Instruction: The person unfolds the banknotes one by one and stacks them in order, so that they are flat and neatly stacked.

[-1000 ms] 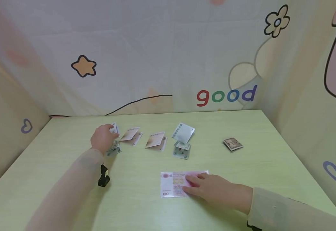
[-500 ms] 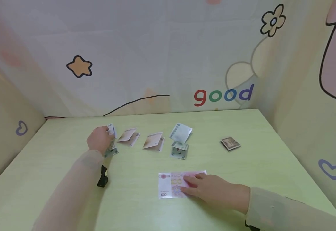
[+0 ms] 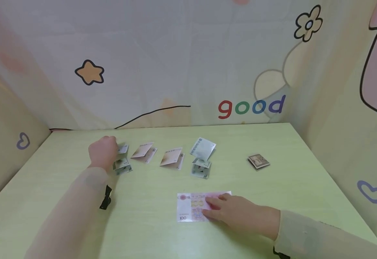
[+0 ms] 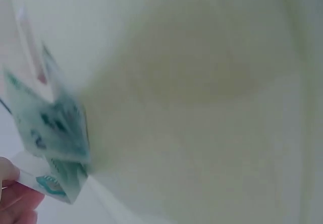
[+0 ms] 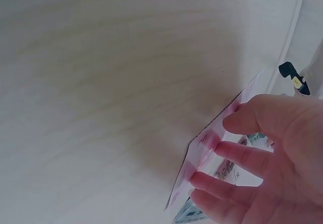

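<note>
Evidently the left hand [image 3: 102, 153], in the upper left of the head view, is the busier one: its fingers curl, and the left-wrist view shows thumb and fingers pinching an edge of a greenish folded paper [image 4: 53, 123]. Whether that is one note or two close together cannot be told. Its panels stand at angles, so a light pinch at the edge seems best, with the wrist low; a tug or a brush of the knuckles could topple them. The left forearm slants up from the lower left, knuckles uppermost, the hand at the paper's left side.

Next along, just above the frame's middle line, two pinkish folded notes [image 3: 143, 150] [image 3: 171, 157] lie apart with their flaps raised, and beyond them stands a second greenish folded paper [image 3: 203, 148]. Moving the left hand away from this row would spare them.

Below, right of centre, lies the pink 100 note [image 3: 184, 207], spread out on the table [image 3: 136, 223]. The right hand [image 3: 237, 212] grasps nothing; its lightly spread fingers rest on the note's right part, the forearm coming in from the lower right. Gentle, even pressure should suffice to steady it. Farther right lies a brown folded note [image 3: 258, 161], untouched.
</note>
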The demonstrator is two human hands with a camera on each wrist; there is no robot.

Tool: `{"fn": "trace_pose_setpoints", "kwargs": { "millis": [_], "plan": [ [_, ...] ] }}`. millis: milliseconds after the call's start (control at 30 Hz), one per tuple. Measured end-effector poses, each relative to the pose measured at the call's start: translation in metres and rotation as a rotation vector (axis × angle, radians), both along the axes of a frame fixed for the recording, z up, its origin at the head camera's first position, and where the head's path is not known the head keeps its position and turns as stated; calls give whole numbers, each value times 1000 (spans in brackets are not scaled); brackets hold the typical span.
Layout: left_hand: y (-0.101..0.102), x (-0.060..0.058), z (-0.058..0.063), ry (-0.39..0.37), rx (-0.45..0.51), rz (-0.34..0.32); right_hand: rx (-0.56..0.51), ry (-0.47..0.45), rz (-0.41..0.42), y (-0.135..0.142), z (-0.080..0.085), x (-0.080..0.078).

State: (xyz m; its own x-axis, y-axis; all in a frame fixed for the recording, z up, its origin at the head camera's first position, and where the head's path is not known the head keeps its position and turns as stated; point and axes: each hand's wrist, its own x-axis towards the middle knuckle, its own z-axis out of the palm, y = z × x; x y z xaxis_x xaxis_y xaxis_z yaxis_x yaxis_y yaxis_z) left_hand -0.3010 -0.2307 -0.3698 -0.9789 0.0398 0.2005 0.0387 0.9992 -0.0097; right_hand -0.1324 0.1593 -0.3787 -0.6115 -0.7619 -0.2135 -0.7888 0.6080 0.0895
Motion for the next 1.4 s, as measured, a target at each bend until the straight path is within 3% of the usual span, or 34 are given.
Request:
{"fn": "trace_pose_setpoints", "kwargs": {
  "millis": [233,567,867,1000,1167,1400],
  "plan": [
    [-14,7,10,132,134,1,13,-17,-10,-1,2,-2],
    [-21,19,27,211,476,95,-44,-44,14,-2,5,-6],
    [-24,37,43,150,985,204,-84,-86,-15,-6,5,-11],
    [-18,50,45,130,1151,229,-99,-101,-18,-6,7,-11],
    [-4,70,46,65,1297,236,-119,-110,-8,-7,6,-12],
    [29,90,41,2,1353,137,-157,-126,-30,-4,5,-13]
  ]
}}
